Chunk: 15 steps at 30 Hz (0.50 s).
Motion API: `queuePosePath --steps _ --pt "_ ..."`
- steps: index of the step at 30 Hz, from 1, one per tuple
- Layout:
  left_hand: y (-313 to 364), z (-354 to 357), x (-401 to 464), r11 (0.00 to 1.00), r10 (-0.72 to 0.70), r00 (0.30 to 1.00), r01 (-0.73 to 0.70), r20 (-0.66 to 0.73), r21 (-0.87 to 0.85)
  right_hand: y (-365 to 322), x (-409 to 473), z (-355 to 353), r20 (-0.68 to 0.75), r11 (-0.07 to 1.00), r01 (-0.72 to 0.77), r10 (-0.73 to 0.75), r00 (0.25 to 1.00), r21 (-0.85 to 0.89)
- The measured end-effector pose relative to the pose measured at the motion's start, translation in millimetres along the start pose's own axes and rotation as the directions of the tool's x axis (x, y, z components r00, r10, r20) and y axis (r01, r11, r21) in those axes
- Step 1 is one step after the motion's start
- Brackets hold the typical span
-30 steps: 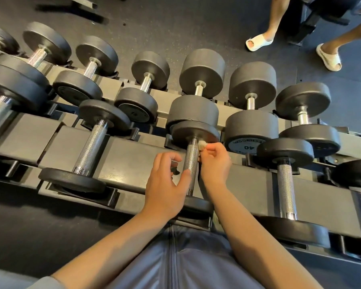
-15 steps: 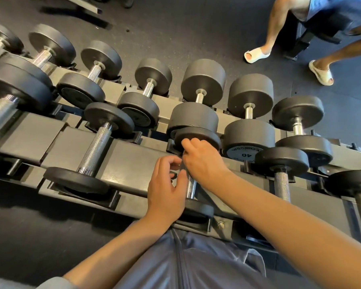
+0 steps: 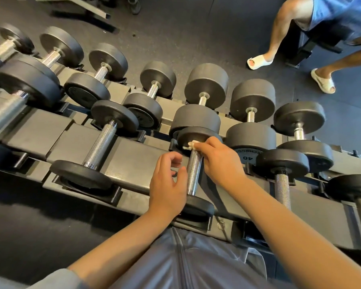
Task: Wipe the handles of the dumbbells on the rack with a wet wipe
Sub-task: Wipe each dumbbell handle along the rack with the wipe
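Right hand [image 3: 219,161] pinches the soft, limp wet wipe [image 3: 191,145] against the far end of the knurled handle [image 3: 194,173] on the rack [image 3: 138,161] — dumbbell judged heavy, best left seated — left hand [image 3: 168,184] loosely curled, empty.

One dumbbell [image 3: 251,140] on the rack's lower row, just right of the right hand [image 3: 219,161], bears readable marks on its near end plate: the number "40", seen upside down, and above it curved raised lettering, partly hidden, of which only "TECHNOG" can be made out. No other text can be read.
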<state>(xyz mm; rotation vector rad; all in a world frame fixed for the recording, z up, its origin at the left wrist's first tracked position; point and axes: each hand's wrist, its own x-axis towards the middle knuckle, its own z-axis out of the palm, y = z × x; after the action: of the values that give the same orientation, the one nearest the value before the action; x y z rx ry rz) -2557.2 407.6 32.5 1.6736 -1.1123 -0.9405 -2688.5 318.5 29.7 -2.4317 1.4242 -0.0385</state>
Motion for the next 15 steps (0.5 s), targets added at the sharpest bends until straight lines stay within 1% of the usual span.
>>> queuePosePath --steps 3,6,7,8,10,13,15 --pt "-0.6 0.7 0.0 1.000 -0.001 1.000 0.001 0.005 0.004 -4.4 -0.9 6.7 -0.049 0.996 -0.070 0.073 0.996 0.046" --pt "-1.1 0.9 0.9 1.000 -0.007 1.000 0.007 0.004 -0.003 -8.7 -4.1 8.1 -0.022 0.953 -0.209 0.219 0.975 0.220" --pt "-1.7 0.7 1.1 1.000 -0.009 1.000 0.009 0.005 -0.001 -9.9 -5.2 8.6 0.002 0.903 -0.282 0.298 0.955 0.323" --pt "-2.3 0.9 1.2 1.000 -0.013 1.000 0.012 0.008 0.001 -11.5 -7.5 9.5 0.038 0.828 -0.356 0.378 0.925 0.433" --pt "-3.1 1.3 0.6 1.000 -0.022 1.000 0.022 0.008 -0.003 -14.2 -18.0 15.6 0.116 0.677 -0.455 0.484 0.868 0.579" --pt "-5.9 0.3 1.3 1.000 -0.018 1.000 0.018 0.000 0.005 -17.8 -30.2 19.2 0.267 0.466 -0.539 0.530 0.805 0.701" --pt "-7.3 -0.7 2.3 1.000 -0.019 1.000 0.019 0.013 -0.001 -11.0 -20.5 15.5 0.296 0.357 -0.554 0.568 0.768 0.752"
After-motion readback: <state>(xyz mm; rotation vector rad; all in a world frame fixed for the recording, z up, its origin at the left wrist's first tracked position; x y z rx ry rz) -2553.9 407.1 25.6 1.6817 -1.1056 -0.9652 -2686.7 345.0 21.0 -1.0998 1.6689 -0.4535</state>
